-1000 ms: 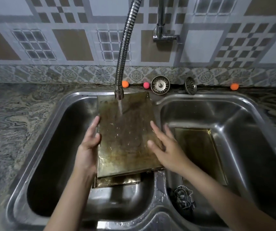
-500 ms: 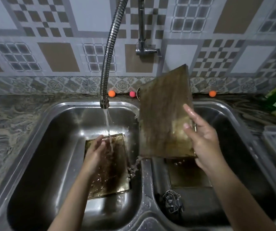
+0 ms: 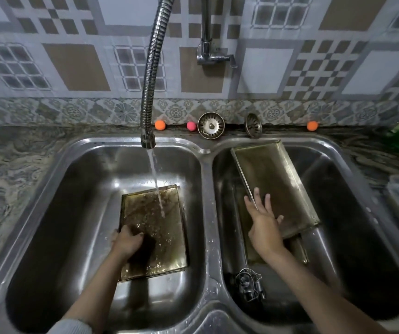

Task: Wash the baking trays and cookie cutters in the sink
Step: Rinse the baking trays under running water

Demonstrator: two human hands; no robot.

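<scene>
Half a second ago the right hand held a tray upright above the divider; now that tray is down in the right basin, tilted, its far end propped near the back rim and its near end lying over a second tray on the basin floor. Its fingers are spread and nearly straight, laid against the tilted tray's near left edge with the thumb out to the right; they rest on it rather than curl round it. The left hand has slid from under the stream to the near left edge of the tray lying flat on the floor of the left basin; its fingers are curled over that edge, thumb on the wet inner face, gripping it. Water from the hose tap falls onto the far part of this tray, which is stained brown and beaded with drops. Cutters of bare metal lie in a small heap at the near left of the right basin, just beside the divider and clear of both hands. On the ledge behind the sink stand two strainers, one tipped on edge, with three small balls along the wall, two orange and one pink. A second tap is fixed to the patterned tiles. Something green shows at the right edge, too cut off to name.
</scene>
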